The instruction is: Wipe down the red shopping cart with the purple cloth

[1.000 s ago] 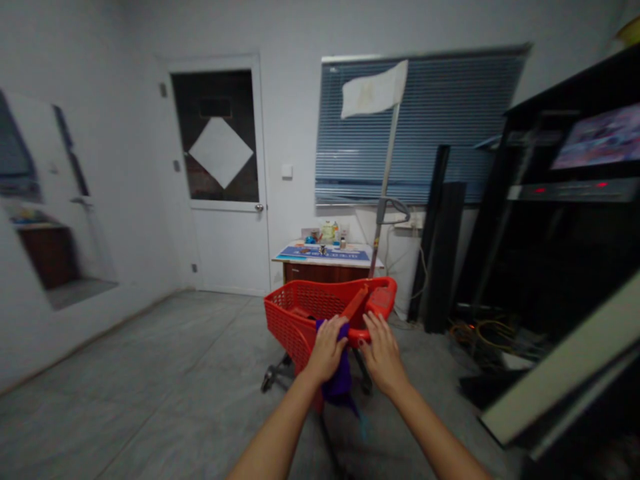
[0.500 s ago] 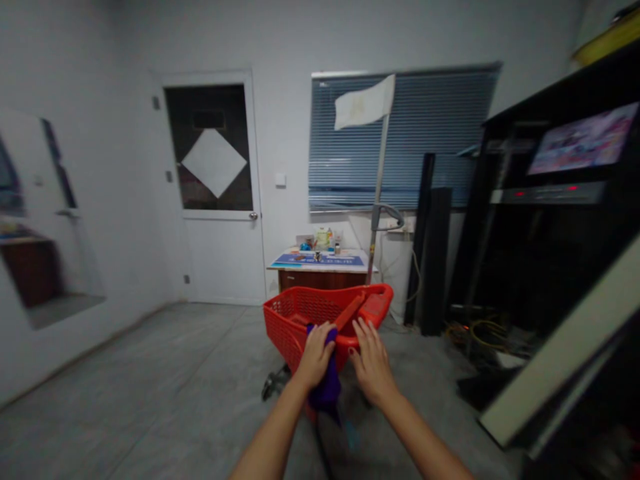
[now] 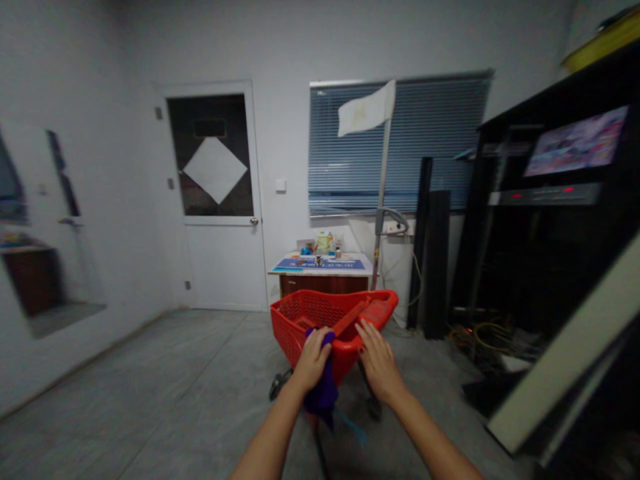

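A red plastic basket cart (image 3: 310, 317) on small wheels stands right in front of me, its mesh basket facing away. My left hand (image 3: 313, 360) is shut on a purple cloth (image 3: 324, 393), pressing it against the cart's red handle (image 3: 345, 343), and the cloth hangs down below the hand. My right hand (image 3: 379, 362) lies over the handle, with its fingers spread on the red plastic. Part of the basket's inside is hidden from this angle, and a dark item lies low within it.
Grey floor spreads left of the cart. Behind it stand a wooden desk (image 3: 323, 283) with bottles and a blue mat, and a pole with a white flag (image 3: 367, 110). Black equipment with a screen (image 3: 575, 150) and tangled cables (image 3: 480, 337) fills the right side.
The whole scene has sunk lower in view and its tilt has levelled. Both hands stay on the cart, and the left still grips the purple cloth.
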